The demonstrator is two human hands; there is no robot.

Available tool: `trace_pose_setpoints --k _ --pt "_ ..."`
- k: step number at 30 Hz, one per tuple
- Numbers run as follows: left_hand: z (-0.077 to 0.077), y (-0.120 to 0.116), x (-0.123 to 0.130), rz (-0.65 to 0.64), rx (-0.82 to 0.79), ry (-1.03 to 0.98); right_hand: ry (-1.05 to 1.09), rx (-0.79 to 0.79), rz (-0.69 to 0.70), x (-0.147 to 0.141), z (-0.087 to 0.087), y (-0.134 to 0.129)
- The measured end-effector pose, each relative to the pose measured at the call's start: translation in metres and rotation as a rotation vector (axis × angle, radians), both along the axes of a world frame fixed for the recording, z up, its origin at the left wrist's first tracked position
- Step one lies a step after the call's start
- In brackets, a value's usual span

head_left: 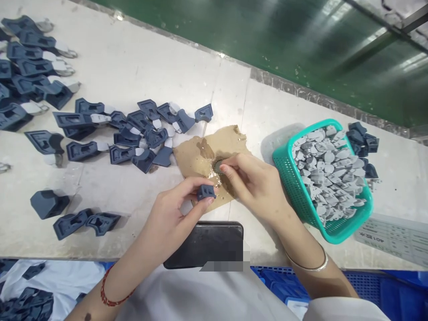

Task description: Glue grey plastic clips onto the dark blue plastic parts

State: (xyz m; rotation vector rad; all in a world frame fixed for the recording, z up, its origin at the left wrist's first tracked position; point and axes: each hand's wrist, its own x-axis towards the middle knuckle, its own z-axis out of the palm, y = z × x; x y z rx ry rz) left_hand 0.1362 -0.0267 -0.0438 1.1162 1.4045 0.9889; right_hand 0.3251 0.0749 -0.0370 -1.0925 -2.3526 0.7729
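Observation:
My left hand [182,203] pinches a small dark blue moulded part [206,192] between thumb and fingers, its hollow side showing. My right hand [256,183] has its thumb and forefinger closed together at a small round dark dish [219,166]; whatever lies between those fingertips is too small to make out. Beneath both hands is a torn piece of brown paper [190,160] with wet, shiny stains around the dish. Left of the paper lie several dark blue parts [122,154], many joined to pale grey pieces [100,118].
A green plastic basket [281,156] full of grey pieces [329,156] stands at right, with more blue parts [363,138] behind it. A black phone [214,245] lies at the front edge. Further blue parts [33,53] crowd the far left. Blue crates [364,287] sit below the table.

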Motion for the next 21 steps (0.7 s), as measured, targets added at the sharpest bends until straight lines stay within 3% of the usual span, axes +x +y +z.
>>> trace_pose_setpoints --k 4,21 --pt "0.0008 -0.0009 0.0001 -0.009 0.001 0.027 0.077 -0.029 -0.083 0.0008 0.0014 0.0013" --pt "0.0035 -0.002 0.0014 0.038 0.043 -0.098 -0.004 0.056 -0.04 0.0 -0.0028 0.0021"
